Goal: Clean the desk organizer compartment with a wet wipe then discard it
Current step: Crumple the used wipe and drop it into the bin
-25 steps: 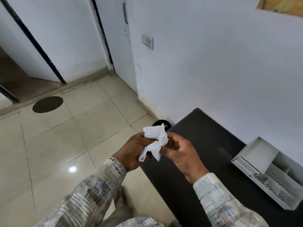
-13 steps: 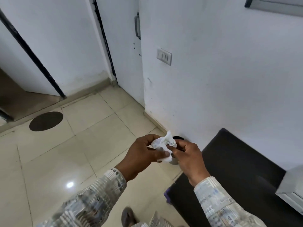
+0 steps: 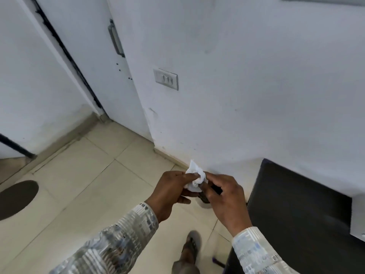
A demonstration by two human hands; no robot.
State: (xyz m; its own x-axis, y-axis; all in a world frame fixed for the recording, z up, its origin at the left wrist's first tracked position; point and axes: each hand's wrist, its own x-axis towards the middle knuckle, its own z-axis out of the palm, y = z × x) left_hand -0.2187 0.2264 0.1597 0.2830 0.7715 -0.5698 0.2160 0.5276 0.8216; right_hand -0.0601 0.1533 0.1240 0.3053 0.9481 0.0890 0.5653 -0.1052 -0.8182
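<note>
Wet wipe: the white wet wipe (image 3: 194,177) is crumpled into a small wad, held up over the floor between both hands, near the foot of the wall.
Left hand: the left hand (image 3: 169,191) pinches the wad from the left, thumb and fingers closed on it.
Right hand: the right hand (image 3: 224,196) grips the same wad from the right, fingertips pressed into it.
Desk organizer: only a pale grey corner of the desk organizer (image 3: 357,216) shows at the right edge, resting on the tabletop, well apart from the wipe; its compartments are out of view.
Tabletop: the black tabletop (image 3: 292,204) sits against the wall, just right of the hands.
Sleeves: both sleeves (image 3: 126,236) carry a grey and white print; whether it includes writing is too blurred to tell.
Wall: a white switch plate (image 3: 166,79) is mounted on it, with no legible marking.
Door: a metal handle (image 3: 116,39) is fixed to it.
Floor: beige tiles (image 3: 83,186), a sandalled foot (image 3: 190,248) below the hands.
Writing: no brand, label or text can be read anywhere.
</note>
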